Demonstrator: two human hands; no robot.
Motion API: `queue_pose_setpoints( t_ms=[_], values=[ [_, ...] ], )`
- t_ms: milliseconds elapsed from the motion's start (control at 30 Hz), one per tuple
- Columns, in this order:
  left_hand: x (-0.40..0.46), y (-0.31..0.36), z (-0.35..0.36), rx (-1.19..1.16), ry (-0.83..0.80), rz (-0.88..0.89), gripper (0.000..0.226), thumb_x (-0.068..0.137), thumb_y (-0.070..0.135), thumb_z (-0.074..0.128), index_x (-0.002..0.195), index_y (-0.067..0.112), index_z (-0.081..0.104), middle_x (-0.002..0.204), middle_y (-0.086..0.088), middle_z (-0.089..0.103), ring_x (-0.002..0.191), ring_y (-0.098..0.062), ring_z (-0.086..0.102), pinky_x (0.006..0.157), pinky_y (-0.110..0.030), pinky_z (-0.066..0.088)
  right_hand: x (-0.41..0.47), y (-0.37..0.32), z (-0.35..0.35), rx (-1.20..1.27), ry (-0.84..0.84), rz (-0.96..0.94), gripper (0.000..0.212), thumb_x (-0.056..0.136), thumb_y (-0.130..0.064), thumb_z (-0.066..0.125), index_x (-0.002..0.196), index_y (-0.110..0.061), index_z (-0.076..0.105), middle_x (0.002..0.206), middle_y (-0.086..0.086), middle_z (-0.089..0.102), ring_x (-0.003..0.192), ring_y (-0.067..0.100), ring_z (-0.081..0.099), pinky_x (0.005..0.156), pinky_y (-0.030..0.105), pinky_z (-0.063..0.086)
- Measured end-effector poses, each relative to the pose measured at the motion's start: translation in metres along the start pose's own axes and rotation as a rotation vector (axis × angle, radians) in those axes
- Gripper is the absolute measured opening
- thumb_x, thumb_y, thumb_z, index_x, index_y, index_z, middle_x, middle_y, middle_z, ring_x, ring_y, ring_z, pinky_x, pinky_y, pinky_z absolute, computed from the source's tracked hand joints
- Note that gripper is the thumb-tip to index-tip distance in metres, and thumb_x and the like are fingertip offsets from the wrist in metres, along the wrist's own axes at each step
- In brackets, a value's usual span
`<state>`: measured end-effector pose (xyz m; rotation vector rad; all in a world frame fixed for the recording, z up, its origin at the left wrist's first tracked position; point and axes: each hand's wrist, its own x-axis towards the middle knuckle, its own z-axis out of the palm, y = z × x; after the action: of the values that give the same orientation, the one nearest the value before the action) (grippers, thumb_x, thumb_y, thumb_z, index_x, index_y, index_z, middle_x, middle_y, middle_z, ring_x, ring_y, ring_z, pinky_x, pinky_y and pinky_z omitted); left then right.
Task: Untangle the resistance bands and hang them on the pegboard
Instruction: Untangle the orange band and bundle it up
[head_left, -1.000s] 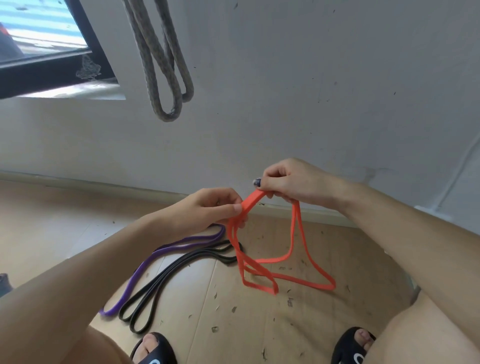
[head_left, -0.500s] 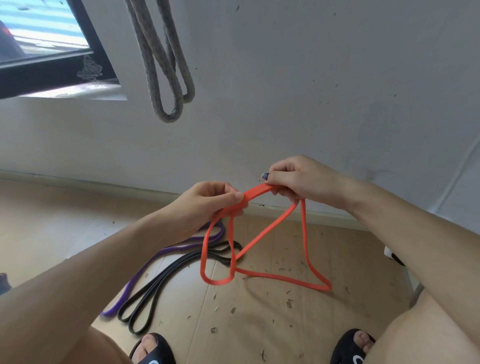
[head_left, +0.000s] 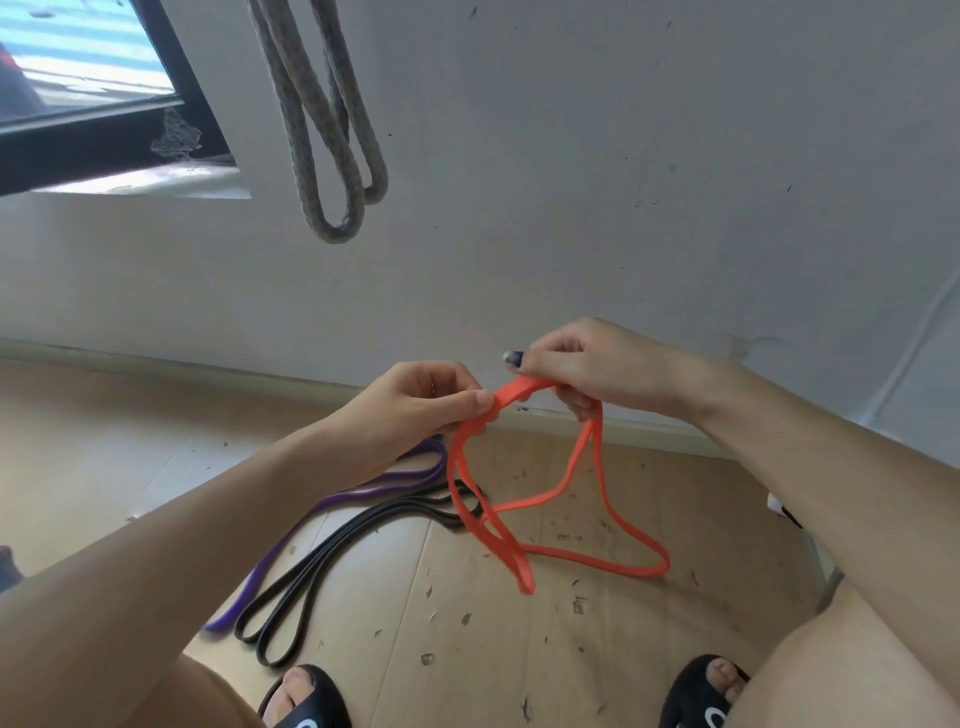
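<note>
Both hands, left hand (head_left: 415, 410) and right hand (head_left: 582, 369), pinch the orange band (head_left: 524, 389) taut above the floor (head_left: 571, 649), seemingly to work loose its crossed, dangling loops.

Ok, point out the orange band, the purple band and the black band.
orange band (head_left: 641, 538): head view, right strand hanging toward the floor.
purple band (head_left: 332, 501): head view, middle of its run on the floor.
black band (head_left: 311, 569): head view, straight stretch on the floor.

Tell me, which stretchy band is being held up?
The orange band, pinched by the left hand and right hand; the purple band and black band lie on the floor.
</note>
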<state>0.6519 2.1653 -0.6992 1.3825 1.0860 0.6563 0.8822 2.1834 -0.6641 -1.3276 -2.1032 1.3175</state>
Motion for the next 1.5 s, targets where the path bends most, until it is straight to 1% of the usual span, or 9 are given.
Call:
queue_pose_setpoints(
  t_ms=[233, 367, 533, 733, 867, 1033, 1133, 1367, 1500],
  values=[
    [0.002, 0.001, 0.004, -0.138, 0.031, 0.025, 0.033, 0.081, 0.016, 0.075, 0.101, 0.008, 0.050, 0.088, -0.018, 0.076, 0.085, -0.029, 0.074, 0.085, -0.042, 0.061, 0.001, 0.000, 0.001, -0.052, 0.013, -0.039, 0.039, 0.101, -0.035, 0.062, 0.075, -0.007, 0.068, 0.054, -0.001, 0.049, 0.051, 0.011, 0.043, 0.053, 0.023, 0.039],
    [0.001, -0.002, 0.003, 0.009, -0.035, 0.048, 0.023, 0.093, 0.009, 0.069, 0.111, -0.003, 0.061, 0.102, -0.018, 0.078, 0.093, -0.030, 0.076, 0.091, -0.042, 0.061, 0.001, 0.002, 0.001, -0.024, 0.060, -0.036, 0.039, 0.101, -0.036, 0.063, 0.069, -0.012, 0.065, 0.057, 0.003, 0.048, 0.053, 0.014, 0.043, 0.056, 0.026, 0.041],
    [0.000, -0.006, 0.001, 0.253, -0.049, 0.077, 0.017, 0.097, 0.003, 0.066, 0.114, 0.002, 0.070, 0.105, -0.011, 0.079, 0.101, -0.032, 0.075, 0.098, -0.046, 0.058, 0.001, 0.006, -0.005, 0.014, 0.090, 0.022, 0.038, 0.101, -0.029, 0.061, 0.069, -0.010, 0.064, 0.054, 0.001, 0.047, 0.050, 0.015, 0.042, 0.057, 0.028, 0.041],
    [0.001, -0.002, 0.001, 0.337, -0.006, 0.141, 0.015, 0.097, 0.005, 0.066, 0.109, 0.006, 0.076, 0.098, -0.004, 0.081, 0.093, -0.019, 0.077, 0.094, -0.033, 0.059, 0.001, 0.003, -0.004, -0.040, -0.016, 0.107, 0.035, 0.103, -0.027, 0.050, 0.085, -0.006, 0.072, 0.073, 0.007, 0.072, 0.058, 0.019, 0.055, 0.060, 0.030, 0.046],
    [0.003, -0.003, 0.002, 0.355, -0.013, 0.161, 0.016, 0.101, 0.012, 0.064, 0.113, 0.011, 0.073, 0.101, -0.001, 0.081, 0.098, -0.018, 0.076, 0.099, -0.041, 0.058, 0.002, -0.001, 0.008, -0.160, -0.025, 0.031, 0.039, 0.101, -0.038, 0.058, 0.076, -0.010, 0.070, 0.057, 0.000, 0.059, 0.053, 0.012, 0.052, 0.054, 0.021, 0.043],
    [-0.001, -0.014, 0.003, 0.362, 0.000, 0.260, 0.017, 0.098, 0.008, 0.067, 0.104, 0.007, 0.052, 0.105, -0.003, 0.079, 0.104, -0.019, 0.075, 0.096, -0.040, 0.060, 0.002, 0.001, 0.002, -0.040, 0.024, 0.020, 0.036, 0.101, -0.023, 0.058, 0.074, -0.002, 0.067, 0.052, -0.001, 0.051, 0.050, 0.013, 0.045, 0.055, 0.025, 0.039],
    [0.000, -0.018, 0.006, 0.428, 0.065, 0.307, 0.020, 0.093, 0.004, 0.073, 0.101, 0.008, 0.056, 0.104, 0.000, 0.077, 0.105, -0.012, 0.075, 0.096, -0.037, 0.059, 0.004, 0.003, 0.001, 0.041, -0.008, 0.034, 0.036, 0.102, -0.023, 0.057, 0.075, -0.003, 0.068, 0.053, -0.002, 0.050, 0.051, 0.014, 0.044, 0.058, 0.030, 0.038],
    [0.006, -0.013, 0.006, 0.379, 0.112, 0.245, 0.008, 0.095, 0.012, 0.072, 0.098, 0.008, 0.066, 0.092, -0.002, 0.078, 0.086, -0.014, 0.075, 0.089, -0.038, 0.060, 0.002, 0.002, -0.004, 0.105, -0.031, 0.018, 0.037, 0.104, -0.022, 0.055, 0.082, 0.003, 0.071, 0.057, 0.003, 0.058, 0.053, 0.013, 0.053, 0.055, 0.021, 0.045],
    [0.007, -0.014, 0.007, 0.387, 0.091, 0.232, 0.006, 0.098, 0.017, 0.069, 0.101, 0.012, 0.067, 0.097, -0.001, 0.078, 0.094, -0.014, 0.075, 0.094, -0.039, 0.059, 0.003, 0.004, -0.005, 0.141, -0.025, 0.026, 0.039, 0.103, -0.022, 0.055, 0.087, 0.010, 0.070, 0.058, 0.005, 0.058, 0.055, 0.014, 0.052, 0.057, 0.023, 0.044]
  ],
)
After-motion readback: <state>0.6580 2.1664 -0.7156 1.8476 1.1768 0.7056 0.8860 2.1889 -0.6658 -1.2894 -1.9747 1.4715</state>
